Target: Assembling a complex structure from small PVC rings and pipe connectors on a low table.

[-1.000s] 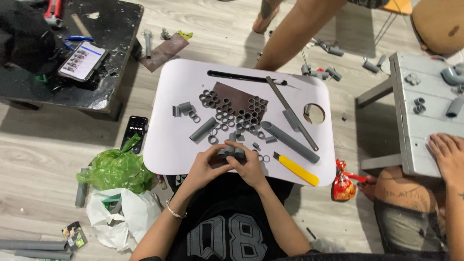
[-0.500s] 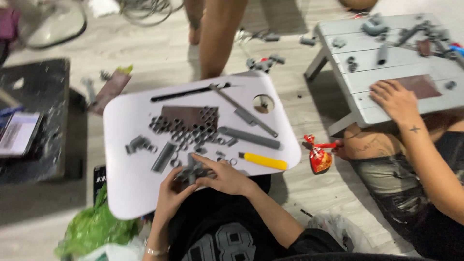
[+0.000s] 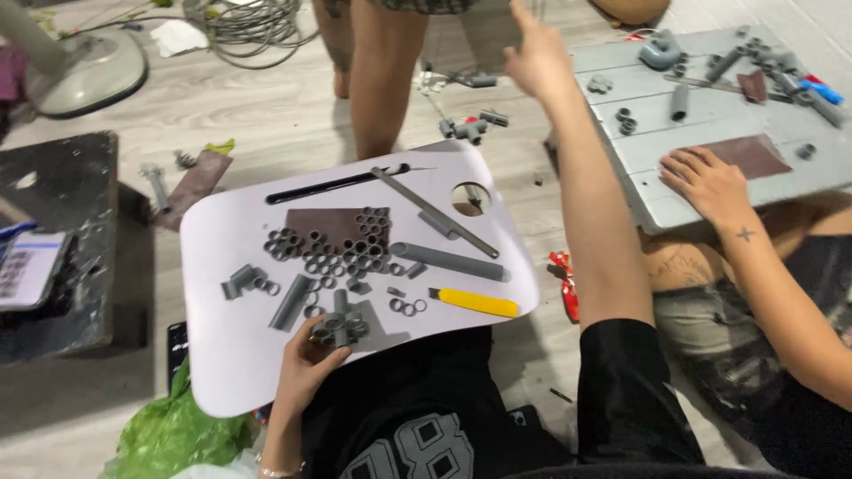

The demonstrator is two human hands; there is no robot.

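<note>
Head view shows the left hand [image 3: 306, 368] closed around a grey pipe-ring cluster [image 3: 339, 329] at the near edge of the white lap desk [image 3: 222, 355]; the right hand [image 3: 532, 58] reaches far forward, fingers loosely spread, gripping nothing; loose grey rings [image 3: 342, 248], a grey pipe [image 3: 448, 262] and a yellow cutter [image 3: 477, 302] lie on the desk; another person's hand [image 3: 706, 182] rests on a grey pallet [image 3: 648, 151].

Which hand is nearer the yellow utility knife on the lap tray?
Left. The left hand rests on the cluster of grey pipe pieces, just left of the yellow utility knife. The right hand is raised far beyond the tray.
</note>
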